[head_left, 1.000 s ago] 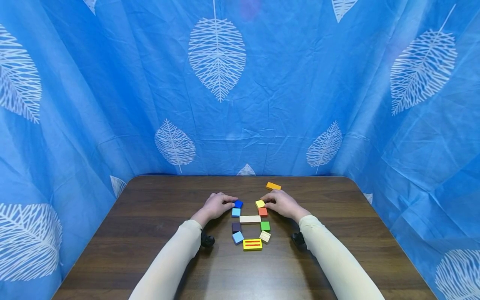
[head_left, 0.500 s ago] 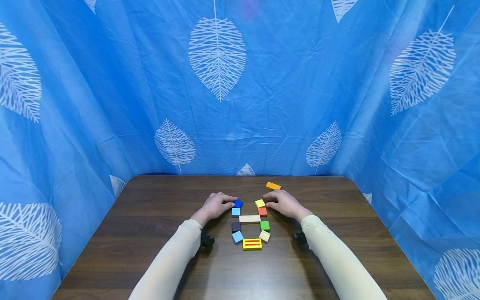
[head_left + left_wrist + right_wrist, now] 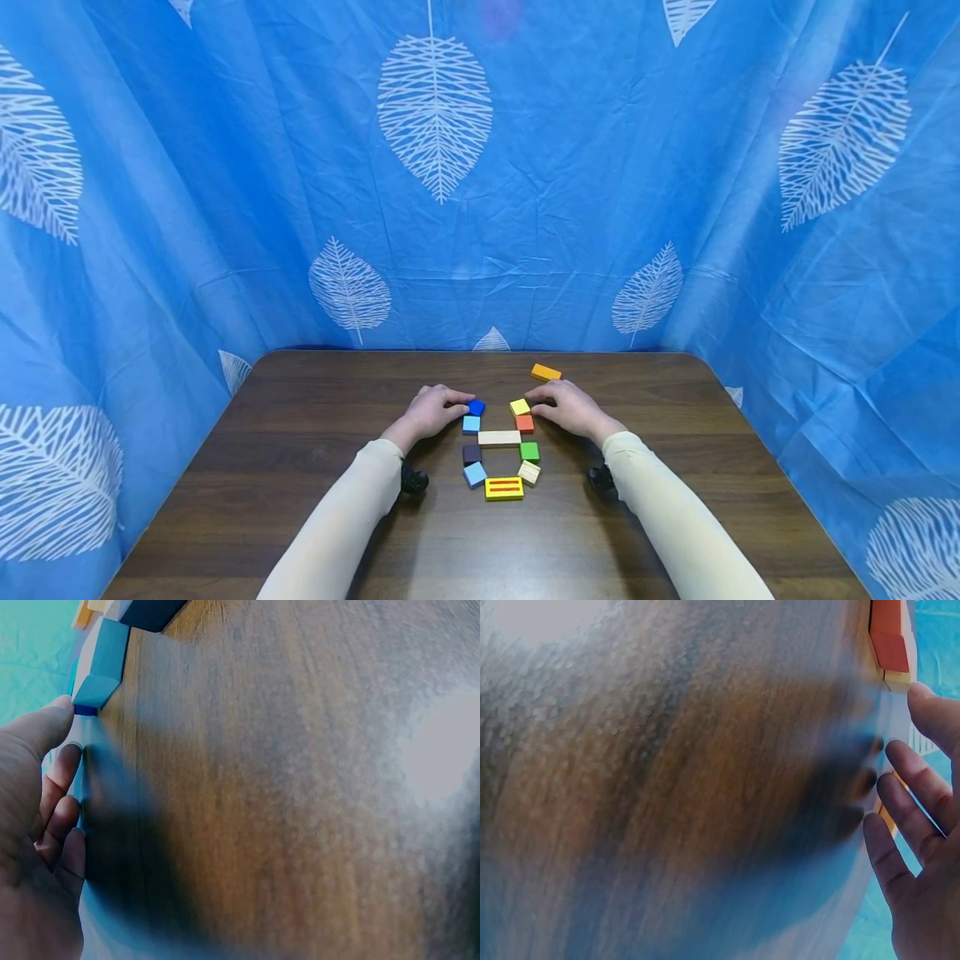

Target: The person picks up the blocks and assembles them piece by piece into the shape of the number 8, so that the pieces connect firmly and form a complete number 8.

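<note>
In the head view, my left hand (image 3: 427,412) has its thumb and index finger at two sides of a dark blue block (image 3: 476,407), pinching it on the table. The left wrist view shows the thumb tip against a sliver of that dark blue block (image 3: 86,710), beside a light blue block (image 3: 105,664). Opposite, my right hand (image 3: 566,407) is spread near a pale yellow block (image 3: 520,407), its thumb tip just off the block's right side. The right wrist view shows loose, parted fingers with nothing between them and a red block (image 3: 889,641) above.
Several blocks form a figure: a long cream block (image 3: 498,438), a green block (image 3: 529,452), a striped yellow block (image 3: 504,489) nearest. An orange block (image 3: 546,372) lies beyond the right hand on the brown table (image 3: 300,500). A blue curtain (image 3: 555,208) hangs behind.
My right hand has drawn slightly rightward off the pale yellow block, its fingers loosening. The left hand stays at the dark blue block.
</note>
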Action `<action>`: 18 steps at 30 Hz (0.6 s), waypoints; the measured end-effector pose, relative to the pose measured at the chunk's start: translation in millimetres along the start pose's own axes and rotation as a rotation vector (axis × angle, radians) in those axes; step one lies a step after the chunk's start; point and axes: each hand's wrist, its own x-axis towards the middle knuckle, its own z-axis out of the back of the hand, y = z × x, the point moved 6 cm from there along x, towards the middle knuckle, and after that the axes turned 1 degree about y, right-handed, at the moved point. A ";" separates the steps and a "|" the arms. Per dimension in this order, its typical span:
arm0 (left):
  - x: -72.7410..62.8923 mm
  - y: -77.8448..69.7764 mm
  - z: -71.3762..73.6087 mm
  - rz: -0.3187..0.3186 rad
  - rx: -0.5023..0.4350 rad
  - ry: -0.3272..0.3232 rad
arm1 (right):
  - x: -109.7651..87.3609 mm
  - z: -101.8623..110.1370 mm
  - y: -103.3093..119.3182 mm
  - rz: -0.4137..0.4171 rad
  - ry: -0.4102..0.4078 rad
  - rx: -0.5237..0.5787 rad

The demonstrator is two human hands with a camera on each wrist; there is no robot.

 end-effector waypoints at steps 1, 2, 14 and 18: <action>0.2 0.4 -0.3 0.001 0.000 0.001 | 0.1 0.0 0.2 0.002 0.001 -0.006; 0.4 0.6 -0.6 0.000 0.002 0.000 | 0.3 -0.3 0.6 0.003 0.002 -0.010; 0.7 1.3 -2.1 0.018 0.001 -0.004 | 1.9 -2.3 3.4 0.001 0.005 -0.046; -0.1 0.5 -1.7 0.003 0.004 -0.006 | 2.3 -2.0 1.3 -0.006 -0.012 -0.037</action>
